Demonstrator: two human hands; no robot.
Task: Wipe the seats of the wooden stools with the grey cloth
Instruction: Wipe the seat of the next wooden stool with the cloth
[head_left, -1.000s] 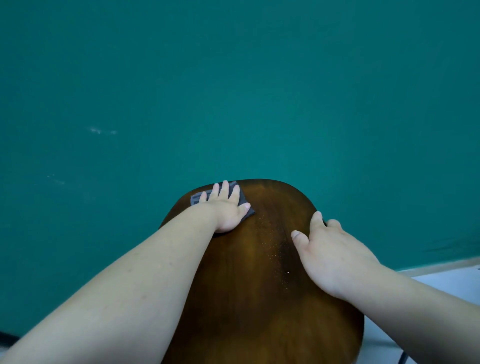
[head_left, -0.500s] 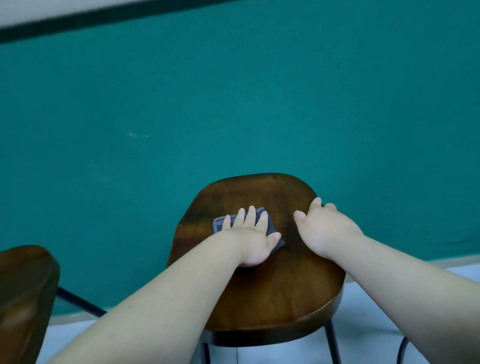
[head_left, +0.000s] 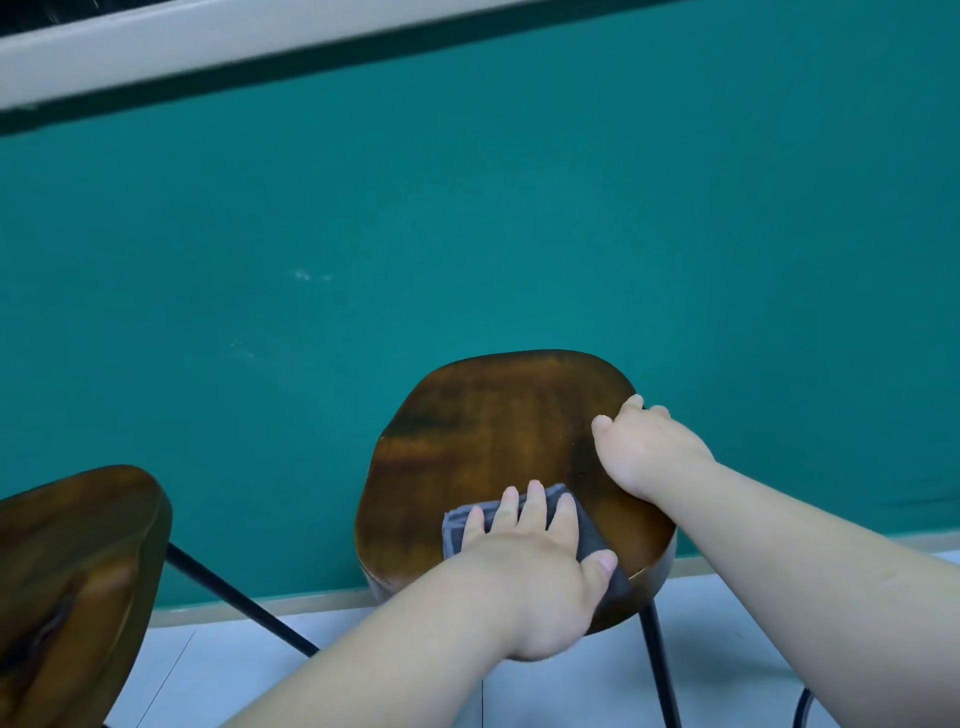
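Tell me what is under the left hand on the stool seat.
The grey cloth, pressed flat on the stool seat near its front edge by the left hand. Its edges show around the fingers; the rest, and the wood beneath, is covered.

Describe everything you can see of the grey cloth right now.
The grey cloth is dark grey, soft-looking fabric, seemingly folded into a flat pad, with layered edges showing on its left. It lies flat on the near part of the stool seat, reaching the near right rim. The left hand presses on it with straight, spread fingers and hides its middle, so only its left, far and right borders show. The right hand grips the seat's right edge, apart from it.
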